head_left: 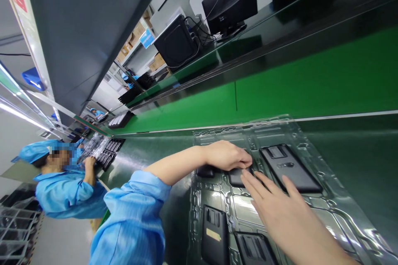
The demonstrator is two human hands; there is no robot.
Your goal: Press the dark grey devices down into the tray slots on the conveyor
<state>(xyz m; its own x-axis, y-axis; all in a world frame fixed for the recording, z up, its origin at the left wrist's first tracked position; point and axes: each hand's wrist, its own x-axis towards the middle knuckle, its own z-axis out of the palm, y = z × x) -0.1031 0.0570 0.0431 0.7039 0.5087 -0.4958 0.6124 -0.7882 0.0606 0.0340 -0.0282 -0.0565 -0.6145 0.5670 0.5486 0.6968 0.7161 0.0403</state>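
A clear plastic tray (336,211) lies on the dark work surface and holds several black phone-shaped covers in its pockets. My left hand (228,155), reaching in from a blue sleeve, curls knuckles-up over one small black cover (238,178) in the tray's middle, its fingertips closed on that cover's edge. My right hand (280,211) comes in from the lower right with fingers stretched flat, their tips touching the same cover. A larger black cover (290,167) lies in the pocket just beyond my right fingers. Two more covers (214,234) sit in the near pockets.
A green conveyor belt (311,83) runs behind the tray, carrying a black tray (121,119) far off. Beyond it stand a monitor (231,0) and a black box (175,43). At the left a co-worker in blue (66,192) handles a tray of black parts (107,151).
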